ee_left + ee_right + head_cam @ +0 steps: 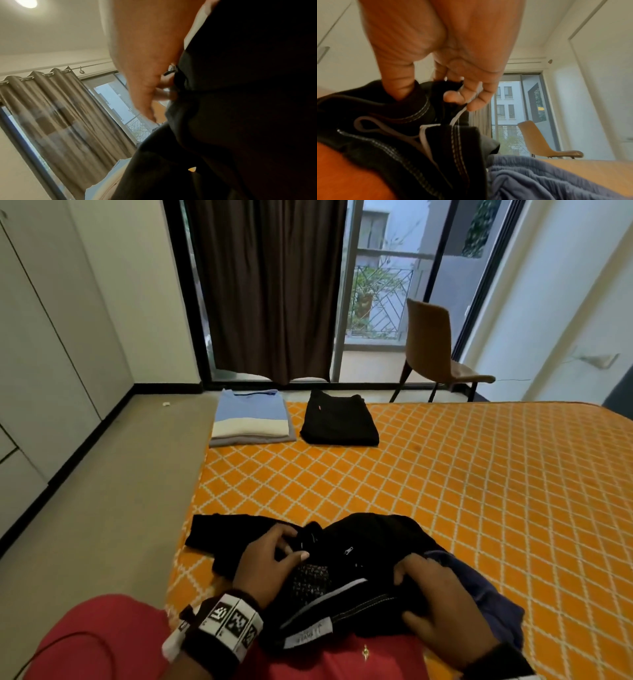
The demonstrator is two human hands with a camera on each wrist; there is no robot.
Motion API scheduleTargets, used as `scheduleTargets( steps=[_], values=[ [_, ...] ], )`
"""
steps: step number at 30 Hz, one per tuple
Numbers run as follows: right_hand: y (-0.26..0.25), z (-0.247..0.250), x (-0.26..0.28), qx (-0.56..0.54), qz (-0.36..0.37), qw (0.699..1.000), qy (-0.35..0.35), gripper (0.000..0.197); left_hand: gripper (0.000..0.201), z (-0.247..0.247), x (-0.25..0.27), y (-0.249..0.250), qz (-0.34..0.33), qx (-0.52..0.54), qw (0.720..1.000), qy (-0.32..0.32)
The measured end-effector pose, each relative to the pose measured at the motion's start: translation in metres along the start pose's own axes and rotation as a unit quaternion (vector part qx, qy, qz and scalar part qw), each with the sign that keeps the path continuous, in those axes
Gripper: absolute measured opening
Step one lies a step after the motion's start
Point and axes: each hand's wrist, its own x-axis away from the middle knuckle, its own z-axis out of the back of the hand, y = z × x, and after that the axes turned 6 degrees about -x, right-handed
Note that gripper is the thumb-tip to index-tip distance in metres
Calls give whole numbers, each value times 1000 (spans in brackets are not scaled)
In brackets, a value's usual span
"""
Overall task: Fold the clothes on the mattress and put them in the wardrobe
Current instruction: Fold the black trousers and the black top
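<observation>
Black trousers (363, 542) lie crumpled at the near edge of the orange quilted mattress (445, 474), waistband toward me, with one leg trailing left. My left hand (294, 544) pinches the cloth by the fly and zip. My right hand (416, 594) grips the stitched waistband (419, 113), thumb tucked inside and fingers (471, 97) curled over a white inner label. In the left wrist view the left hand (159, 88) is blurred against the black trousers (240, 108). A navy garment (479, 587) lies loose under the trousers on the right.
At the mattress's far left corner sit a folded blue-and-white top stack (251, 419) and folded black trousers (339, 422). White wardrobe doors (41, 337) line the left wall across bare floor. A brown chair (438, 350) stands by the glass door and dark curtain (270, 285).
</observation>
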Motion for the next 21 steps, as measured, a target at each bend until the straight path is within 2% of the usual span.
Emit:
scheduleTargets(
  steps=[2, 3, 5, 6, 8, 10, 12, 13, 15, 17, 19, 21],
  values=[
    [0, 11, 6, -70, -47, 996, -16, 41, 14, 3, 6, -11, -20, -13, 1000, 18],
    [-3, 16, 8, -90, -57, 994, -18, 41, 11, 6, 9, -18, -31, 6, 999, 23],
    [-12, 21, 6, -95, -45, 994, 12, 39, 25, 15, 17, -27, -55, 86, 995, 20],
    [-20, 22, 3, -90, -27, 994, 51, 35, 33, 20, 22, -29, -64, 139, 988, 20],
    [-36, 23, -9, -22, 6, 992, 125, 30, 35, 27, 30, -29, -75, 222, 972, 19],
    [-44, 17, -23, 130, 24, 983, 128, 36, 33, 30, 35, -25, -87, 250, 964, 21],
    [-40, 3, -35, 213, 16, 975, 68, 41, 33, 31, 36, -24, -80, 257, 962, 42],
    [-37, -3, -39, 221, 10, 974, 55, 36, 31, 33, 36, -24, -73, 254, 963, 63],
    [-34, -7, -40, 210, 3, 974, 79, 23, 25, 38, 35, -23, -48, 231, 965, 113],
    [-36, -3, -32, 209, 24, 972, 102, 17, 28, 44, 37, -23, 1, 212, 963, 167],
    [-46, -3, -20, 233, 68, 966, 94, 12, 42, 47, 40, -22, 56, 208, 962, 167],
    [-53, -12, -10, 250, 107, 960, 69, 8, 65, 44, 42, -20, 62, 125, 980, 138]
  ],
)
